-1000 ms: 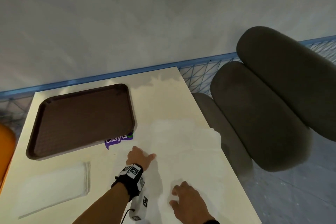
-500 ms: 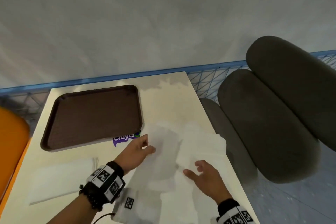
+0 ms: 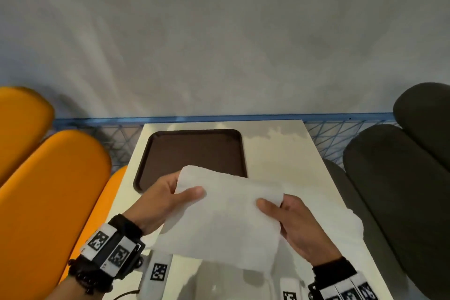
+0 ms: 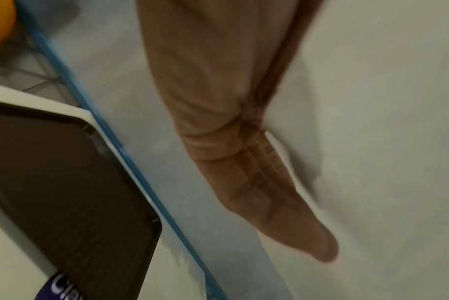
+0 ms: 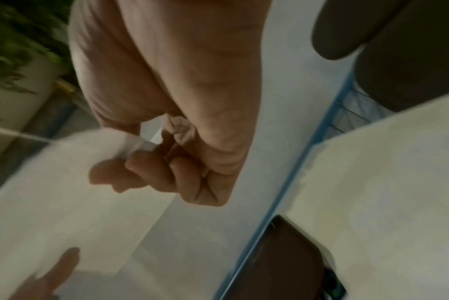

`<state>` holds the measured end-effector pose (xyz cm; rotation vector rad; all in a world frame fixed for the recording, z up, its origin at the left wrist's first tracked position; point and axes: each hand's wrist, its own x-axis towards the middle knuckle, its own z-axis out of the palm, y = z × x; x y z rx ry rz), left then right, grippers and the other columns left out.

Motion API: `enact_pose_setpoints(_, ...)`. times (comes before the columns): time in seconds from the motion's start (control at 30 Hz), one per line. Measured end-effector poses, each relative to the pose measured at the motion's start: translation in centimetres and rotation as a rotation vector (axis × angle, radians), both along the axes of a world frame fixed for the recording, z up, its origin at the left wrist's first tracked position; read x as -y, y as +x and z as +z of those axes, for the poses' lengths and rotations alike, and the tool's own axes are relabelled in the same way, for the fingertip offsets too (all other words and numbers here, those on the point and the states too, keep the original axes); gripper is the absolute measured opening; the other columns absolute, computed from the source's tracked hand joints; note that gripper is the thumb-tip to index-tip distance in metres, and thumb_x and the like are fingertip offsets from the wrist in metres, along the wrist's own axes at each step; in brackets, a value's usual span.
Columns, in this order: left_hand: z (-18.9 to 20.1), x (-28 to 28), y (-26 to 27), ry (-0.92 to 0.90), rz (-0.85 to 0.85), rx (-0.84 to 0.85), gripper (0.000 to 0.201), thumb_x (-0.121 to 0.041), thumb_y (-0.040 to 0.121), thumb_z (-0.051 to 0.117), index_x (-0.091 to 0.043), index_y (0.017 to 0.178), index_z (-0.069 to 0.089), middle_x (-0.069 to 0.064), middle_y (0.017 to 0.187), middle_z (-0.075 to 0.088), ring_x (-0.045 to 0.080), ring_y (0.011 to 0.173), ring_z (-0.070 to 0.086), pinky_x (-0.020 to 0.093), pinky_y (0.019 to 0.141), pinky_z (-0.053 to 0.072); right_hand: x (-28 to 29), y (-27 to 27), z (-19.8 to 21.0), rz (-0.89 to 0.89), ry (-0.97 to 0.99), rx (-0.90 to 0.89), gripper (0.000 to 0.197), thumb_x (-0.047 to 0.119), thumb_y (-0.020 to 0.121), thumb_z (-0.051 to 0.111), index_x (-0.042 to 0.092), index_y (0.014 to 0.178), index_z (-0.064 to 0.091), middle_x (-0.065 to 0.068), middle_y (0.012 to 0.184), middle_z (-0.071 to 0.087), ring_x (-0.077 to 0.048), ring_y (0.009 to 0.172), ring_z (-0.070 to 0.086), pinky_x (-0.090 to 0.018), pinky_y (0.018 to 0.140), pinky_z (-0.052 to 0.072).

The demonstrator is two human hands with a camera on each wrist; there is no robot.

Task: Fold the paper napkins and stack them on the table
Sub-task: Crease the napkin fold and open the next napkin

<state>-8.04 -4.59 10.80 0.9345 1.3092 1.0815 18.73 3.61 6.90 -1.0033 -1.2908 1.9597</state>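
Holding a white paper napkin (image 3: 226, 212) up off the table (image 3: 280, 153), both hands are now pinching its upper corners, where half a second ago they were lying low over the sheets on the tabletop. The left hand (image 3: 162, 202) is clamped on the napkin's left corner, thumb in front and the other fingers going behind the sheet; the left wrist view is showing those fingers (image 4: 269, 192) lying straight and close together against the white paper. The right hand (image 3: 295, 224) is gripping the right corner, thumb on the near face, and the right wrist view is showing its fingers (image 5: 151, 172) curled behind the sheet. The napkin is hanging between the two hands, its lower edge drooping toward the table without a clear touch. Just right of the right hand, more napkins (image 3: 323, 204) are lying flat on the table, reaching its right edge. Beyond the left hand, the brown tray (image 3: 194, 148) is sitting on the table, partly hidden by the raised sheet. Compared with the earlier frames, the view is swinging left: orange seats (image 3: 48, 190) are now filling the left side, and the dark seats (image 3: 401, 178) are sitting further right.
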Motion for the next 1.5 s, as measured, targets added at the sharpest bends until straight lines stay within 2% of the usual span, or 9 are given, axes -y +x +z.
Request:
enact_pose_setpoints(0.27,3.3,1.1,-2.7,0.184,0.044,-0.143,0.029,-0.008,0.092,0.061,-0.015,0.119,0.066,0.003,0.114,0.074,0.025,0.103,0.071,0.037,0.085,0.061,0.2,-2.0,5.6,0.02,0.32,0.035,0.029,0.016,0.084,0.071,0.016,0.112,0.075,-0.007,0.111,0.076,-0.029,0.103,0.072,-0.039,0.086,0.06)
enact_pose_setpoints(0.43,5.6,1.7,-4.4,0.258,-0.054,-0.047,0.034,-0.025,0.075,0.075,-0.025,0.109,0.075,-0.001,0.111,0.075,0.018,0.102,0.072,0.024,0.075,0.06,0.4,-2.5,6.4,-0.096,0.504,-0.023,0.027,0.04,0.072,0.081,0.033,0.098,0.081,0.0,0.106,0.078,-0.019,0.099,0.073,-0.031,0.086,0.059)
enact_pose_setpoints(0.57,6.7,1.9,-5.8,0.389,-0.108,-0.089,0.04,-0.051,0.071,0.078,-0.032,0.106,0.077,-0.004,0.106,0.077,0.009,0.089,0.073,0.016,0.067,0.057,0.7,-2.6,7.2,-0.101,0.734,0.013,0.06,-0.007,0.084,0.066,0.052,0.089,0.077,0.021,0.096,0.076,0.002,0.093,0.072,-0.013,0.079,0.055)
enact_pose_setpoints(0.7,6.4,1.4,-6.8,0.435,-0.071,0.141,0.027,-0.025,0.073,0.061,-0.016,0.089,0.082,0.007,0.1,0.077,0.023,0.089,0.073,0.027,0.072,0.061,0.8,-2.0,7.2,0.043,0.77,-0.109,0.039,-0.003,0.086,0.064,0.033,0.084,0.079,0.01,0.104,0.075,-0.011,0.099,0.069,-0.023,0.08,0.054)
enact_pose_setpoints(0.83,7.2,1.4,-6.4,0.462,0.017,-0.059,0.054,-0.065,0.076,0.068,-0.013,0.081,0.079,0.015,0.095,0.074,0.032,0.086,0.067,0.029,0.072,0.056,0.4,-0.6,6.3,0.039,0.778,0.025,0.048,-0.022,0.082,0.048,0.017,0.069,0.074,0.0,0.12,0.072,-0.023,0.118,0.064,-0.035,0.096,0.051)
enact_pose_setpoints(1.03,8.8,2.6,-4.0,0.585,-0.107,-0.779,0.012,-0.037,0.078,0.076,-0.027,0.085,0.076,-0.014,0.089,0.075,0.009,0.087,0.071,0.027,0.078,0.057,1.3,-4.1,8.8,0.004,1.142,0.399,0.021,0.033,0.09,0.065,0.035,0.11,0.067,0.021,0.12,0.063,-0.007,0.119,0.057,-0.024,0.091,0.044)
enact_pose_setpoints(1.13,9.1,3.1,-3.4,0.642,-0.194,-0.868,0.019,-0.04,0.084,0.073,-0.029,0.099,0.07,-0.019,0.097,0.071,0.005,0.092,0.069,0.021,0.076,0.056,2.2,-7.6,9.4,0.225,1.257,0.539,0.044,0.067,0.092,0.048,0.04,0.123,0.062,0.027,0.12,0.058,0.0,0.115,0.049,-0.029,0.093,0.038)
enact_pose_setpoints(1.33,9.9,4.3,-3.4,0.575,-0.029,-0.949,0.04,-0.057,0.073,0.073,-0.042,0.109,0.068,-0.033,0.111,0.064,-0.008,0.102,0.063,0.012,0.085,0.051,2.5,-9.9,8.7,0.215,1.397,0.444,0.048,0.059,0.1,0.034,0.029,0.095,0.072,0.017,0.09,0.066,0.005,0.083,0.044,-0.022,0.073,0.028)
enact_pose_setpoints(1.5,9.9,3.5,-1.7,0.523,0.006,-0.716,0.022,-0.048,0.073,0.073,-0.029,0.081,0.08,-0.016,0.081,0.076,0.005,0.08,0.071,0.015,0.068,0.054,2.6,-9.2,8.5,0.144,1.484,0.373,0.03,0.044,0.099,0.048,0.026,0.094,0.071,0.012,0.09,0.069,0.0,0.081,0.052,-0.027,0.074,0.04)
